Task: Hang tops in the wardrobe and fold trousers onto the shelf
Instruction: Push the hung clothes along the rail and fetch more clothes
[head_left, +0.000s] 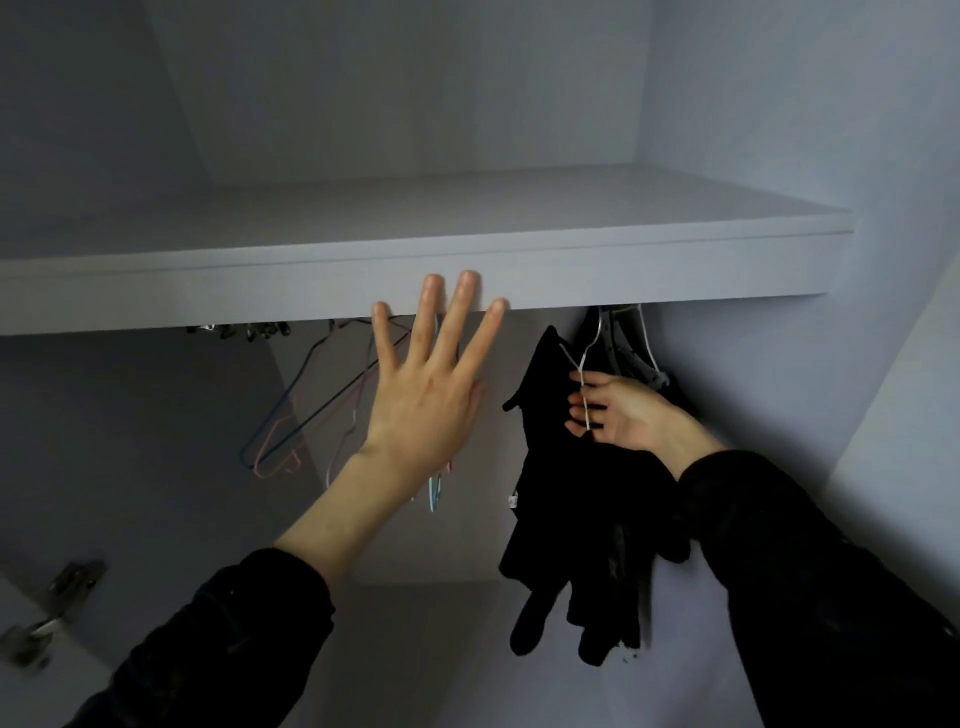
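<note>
A black top (566, 493) hangs from a thin white hanger (589, 358) at the right end of the wardrobe, under the grey shelf (571, 270). My right hand (615, 413) is against the garment with the hanger's wire running between its fingers. My left hand (426, 400) is raised in the middle with its fingers spread and straight, their tips in front of the shelf's front edge, holding nothing. More dark clothing on hangers (639, 358) hangs behind the right hand. The rail itself is hidden by the shelf.
Several bare wire hangers (301, 410), blue, pink and dark, hang under the shelf left of the hands. The wardrobe's right wall (779, 364) is close beside the black top. A door hinge (57, 597) shows at the lower left.
</note>
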